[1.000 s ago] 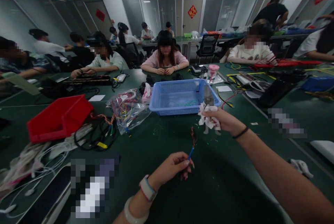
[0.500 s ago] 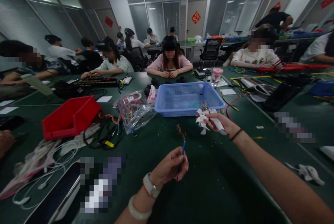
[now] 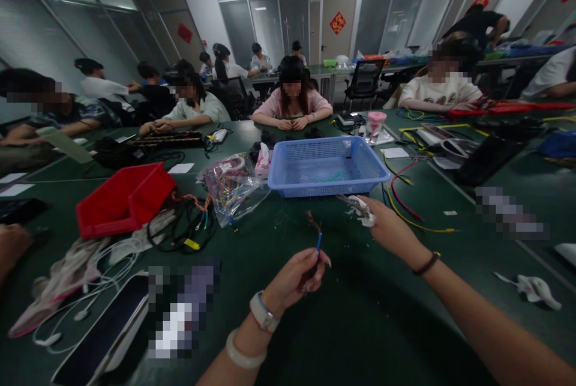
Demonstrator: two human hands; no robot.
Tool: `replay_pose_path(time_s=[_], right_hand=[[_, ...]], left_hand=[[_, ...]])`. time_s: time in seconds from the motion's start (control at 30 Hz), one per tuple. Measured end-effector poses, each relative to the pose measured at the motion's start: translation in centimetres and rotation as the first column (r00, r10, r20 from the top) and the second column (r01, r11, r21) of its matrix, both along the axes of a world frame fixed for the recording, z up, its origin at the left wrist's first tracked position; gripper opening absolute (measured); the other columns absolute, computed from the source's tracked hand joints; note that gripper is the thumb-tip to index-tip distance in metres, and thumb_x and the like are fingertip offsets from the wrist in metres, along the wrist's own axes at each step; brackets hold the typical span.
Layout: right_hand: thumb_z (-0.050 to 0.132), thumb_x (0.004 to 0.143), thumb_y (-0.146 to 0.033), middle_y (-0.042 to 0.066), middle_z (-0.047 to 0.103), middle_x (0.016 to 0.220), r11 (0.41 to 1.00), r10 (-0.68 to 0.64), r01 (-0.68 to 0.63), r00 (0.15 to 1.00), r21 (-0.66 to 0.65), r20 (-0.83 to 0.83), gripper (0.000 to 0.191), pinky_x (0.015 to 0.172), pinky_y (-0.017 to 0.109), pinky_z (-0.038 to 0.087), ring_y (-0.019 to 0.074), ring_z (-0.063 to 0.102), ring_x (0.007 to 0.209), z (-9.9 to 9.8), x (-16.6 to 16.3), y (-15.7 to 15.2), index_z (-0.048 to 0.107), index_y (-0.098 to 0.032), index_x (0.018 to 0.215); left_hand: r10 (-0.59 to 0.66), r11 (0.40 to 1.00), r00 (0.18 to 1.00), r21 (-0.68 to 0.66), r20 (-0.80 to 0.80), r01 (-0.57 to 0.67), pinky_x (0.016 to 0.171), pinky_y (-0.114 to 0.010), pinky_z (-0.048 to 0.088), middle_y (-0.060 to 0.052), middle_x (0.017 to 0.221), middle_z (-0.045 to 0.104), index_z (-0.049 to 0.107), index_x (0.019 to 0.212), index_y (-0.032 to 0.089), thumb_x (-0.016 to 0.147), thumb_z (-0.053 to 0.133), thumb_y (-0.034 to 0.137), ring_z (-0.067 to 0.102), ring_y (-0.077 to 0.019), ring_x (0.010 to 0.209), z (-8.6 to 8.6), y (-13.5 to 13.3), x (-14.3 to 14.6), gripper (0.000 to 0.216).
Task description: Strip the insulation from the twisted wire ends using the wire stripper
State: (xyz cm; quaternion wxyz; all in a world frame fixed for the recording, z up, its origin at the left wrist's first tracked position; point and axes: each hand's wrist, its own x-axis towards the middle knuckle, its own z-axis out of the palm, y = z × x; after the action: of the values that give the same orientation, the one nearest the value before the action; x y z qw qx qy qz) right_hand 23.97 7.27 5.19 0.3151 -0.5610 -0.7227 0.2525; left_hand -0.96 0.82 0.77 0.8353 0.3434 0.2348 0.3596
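My left hand point(image 3: 303, 275) pinches a short blue wire point(image 3: 319, 242) between thumb and fingers. From its upper end, bare copper strands point(image 3: 312, 221) fan out loosely. In my right hand point(image 3: 389, 224) are wire strippers point(image 3: 348, 200) with white tissue point(image 3: 362, 213) wrapped about them; the handles are mostly hidden by the palm. The jaws point left, above and to the right of the copper strands and apart from them. Just behind the strippers stands a blue plastic basket point(image 3: 281, 185) with small green bits inside.
A red bin point(image 3: 126, 206) and a clear bag of wires point(image 3: 234, 188) lie to the left. Nearer are white earphone cords, a glove and a phone point(image 3: 105, 326). Red and yellow cables point(image 3: 405, 206) lie right of the basket. Other people sit across the table.
My right hand has turned the strippers, so the jaws now point left instead of up toward the basket. My left hand still holds the wire in nearly the same place.
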Motion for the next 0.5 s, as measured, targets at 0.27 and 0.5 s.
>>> replay_pose_path(time_s=[0.27, 0.5], right_hand=[[0.049, 0.077, -0.006, 0.014, 0.054, 0.131, 0.893, -0.254, -0.043, 0.774, 0.448, 0.58, 0.058, 0.096, 0.04, 0.047, 0.0274, 0.056, 0.113, 0.0, 1.2, -3.6, 0.042, -0.012, 0.135], [0.043, 0.069, 0.005, 0.016, 0.05, 0.135, 0.908, -0.217, -0.127, 0.673, 0.399, 0.707, 0.069, 0.101, 0.04, 0.041, 0.0269, 0.053, 0.117, -2.2, 0.2, -4.1, 0.039, -0.009, 0.137]], left_hand=[[0.024, 1.0, 0.965, -0.006, -0.262, -0.027, 0.032, -0.014, 0.031, -0.001, 0.066, 0.063, 0.064, 0.089, 0.01, 0.082, 0.063, 0.044, 0.047, -0.0036, 0.036, -0.6, 0.3, 0.6, 0.034], [0.134, 0.991, 0.908, 0.04, -0.397, -0.129, 0.038, -0.016, 0.039, -0.001, 0.062, 0.063, 0.067, 0.088, 0.008, 0.079, 0.062, 0.046, 0.051, -0.0057, 0.037, -1.4, 0.6, 0.8, 0.039]])
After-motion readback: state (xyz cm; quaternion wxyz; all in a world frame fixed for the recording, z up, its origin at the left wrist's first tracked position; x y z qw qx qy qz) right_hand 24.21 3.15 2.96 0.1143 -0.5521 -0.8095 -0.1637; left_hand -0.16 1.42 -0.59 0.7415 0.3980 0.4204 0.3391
